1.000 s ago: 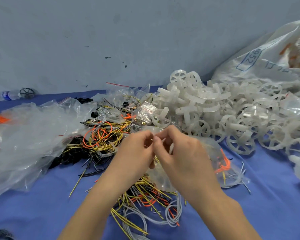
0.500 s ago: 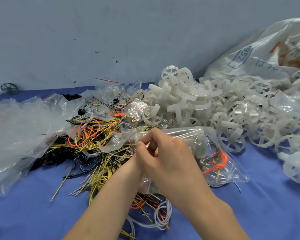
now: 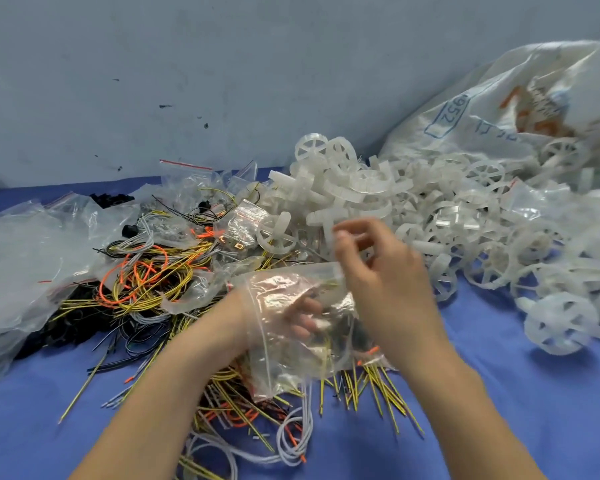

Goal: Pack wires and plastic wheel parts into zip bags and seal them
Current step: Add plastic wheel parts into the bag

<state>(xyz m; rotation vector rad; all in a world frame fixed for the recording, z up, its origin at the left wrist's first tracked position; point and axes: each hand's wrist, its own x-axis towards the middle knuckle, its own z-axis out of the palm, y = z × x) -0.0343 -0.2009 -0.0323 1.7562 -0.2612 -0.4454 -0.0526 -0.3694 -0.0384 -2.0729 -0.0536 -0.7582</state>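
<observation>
Just in front of the wheel pile, the zip bag hangs over the wires, the left hand inside it with fingers loosely curled, while the right hand pinches its upper edge.

left hand: low, behind clear plastic, fingers curled and gripping it | right hand: higher up, thumb and finger pinched tight at the top | 2 bare forearms reach in from the bottom
</observation>
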